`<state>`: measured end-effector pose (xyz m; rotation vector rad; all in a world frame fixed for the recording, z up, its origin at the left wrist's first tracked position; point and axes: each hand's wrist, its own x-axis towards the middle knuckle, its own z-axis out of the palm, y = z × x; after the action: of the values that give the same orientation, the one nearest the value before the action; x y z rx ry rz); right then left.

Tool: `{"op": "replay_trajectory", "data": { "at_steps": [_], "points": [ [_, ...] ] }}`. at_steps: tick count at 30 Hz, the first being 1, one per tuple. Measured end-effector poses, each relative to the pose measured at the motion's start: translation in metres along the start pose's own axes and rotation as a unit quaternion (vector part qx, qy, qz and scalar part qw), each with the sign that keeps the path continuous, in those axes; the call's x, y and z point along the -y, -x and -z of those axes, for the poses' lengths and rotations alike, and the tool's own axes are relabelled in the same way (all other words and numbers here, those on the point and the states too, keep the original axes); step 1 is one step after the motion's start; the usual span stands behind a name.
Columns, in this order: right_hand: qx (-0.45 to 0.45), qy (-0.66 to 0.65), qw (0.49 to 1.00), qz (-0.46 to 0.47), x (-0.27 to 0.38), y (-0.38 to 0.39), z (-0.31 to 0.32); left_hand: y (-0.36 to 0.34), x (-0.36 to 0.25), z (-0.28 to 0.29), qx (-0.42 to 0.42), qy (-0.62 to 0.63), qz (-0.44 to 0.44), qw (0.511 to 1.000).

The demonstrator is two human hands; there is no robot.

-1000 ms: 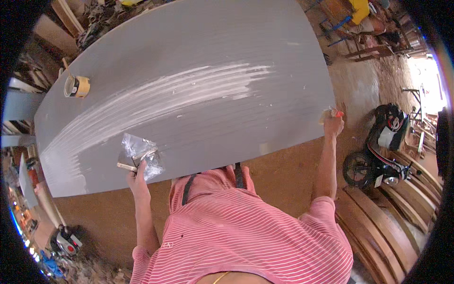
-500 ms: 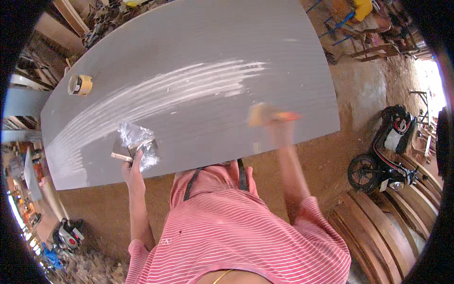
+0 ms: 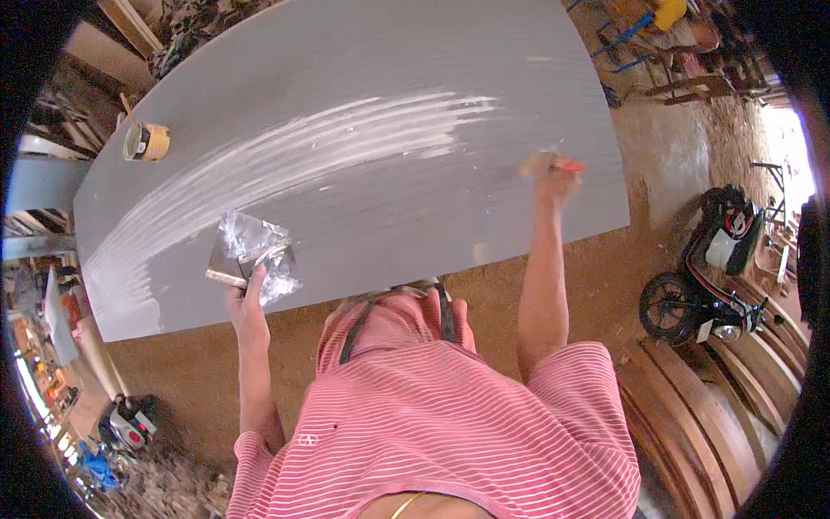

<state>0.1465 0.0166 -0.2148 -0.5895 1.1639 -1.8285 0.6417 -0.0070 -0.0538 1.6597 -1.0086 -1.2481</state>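
My left hand (image 3: 247,313) grips a thin square metal plate with a pale wooden edge strip (image 3: 226,278); silvery-white paste (image 3: 275,285) is smeared over it. It is held above the near left part of a large grey panel (image 3: 380,208). Over the panel's right part, my right hand (image 3: 558,182) is closed around an orange-handled tool (image 3: 572,165). The tool's pale yellowish head is smeared by motion, so its exact kind cannot be made out. Long whitish streaks (image 3: 328,130) curve across the panel from its left end toward the middle.
A yellow-labelled can (image 3: 156,143) stands on the panel's far left. On the right are a parked motorbike (image 3: 692,285) and stacked curved wooden boards (image 3: 692,415). Another person (image 3: 692,39) is at the far right, beside blue bars. A second motorbike (image 3: 128,424) shows at lower left.
My right hand has swept right and farther out over the panel with the orange-handled tool. My left hand and its plate have barely moved.
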Motion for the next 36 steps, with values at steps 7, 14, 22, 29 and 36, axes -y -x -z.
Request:
{"op": "replay_trajectory", "data": {
  "at_steps": [7,14,22,29,36],
  "points": [
    [0.125,0.412,0.887,-0.165,-0.062,0.108,-0.187,0.01,0.001,0.015,-0.007,0.025,0.036,0.999],
    [-0.017,0.033,0.991,-0.131,0.038,0.081,-0.039,0.017,0.019,0.062,-0.032,0.017,0.006,0.999],
    [-0.024,0.129,0.988,-0.08,-0.009,0.128,-0.068,0.011,0.025,0.088,-0.014,0.03,0.024,0.999],
    [0.058,0.319,0.932,-0.162,-0.059,0.135,-0.131,0.007,0.047,0.102,-0.015,0.012,0.029,0.999],
    [0.043,0.029,0.996,-0.075,-0.028,0.066,0.053,0.002,0.044,0.095,-0.004,0.008,0.01,1.0]
  ]
}}
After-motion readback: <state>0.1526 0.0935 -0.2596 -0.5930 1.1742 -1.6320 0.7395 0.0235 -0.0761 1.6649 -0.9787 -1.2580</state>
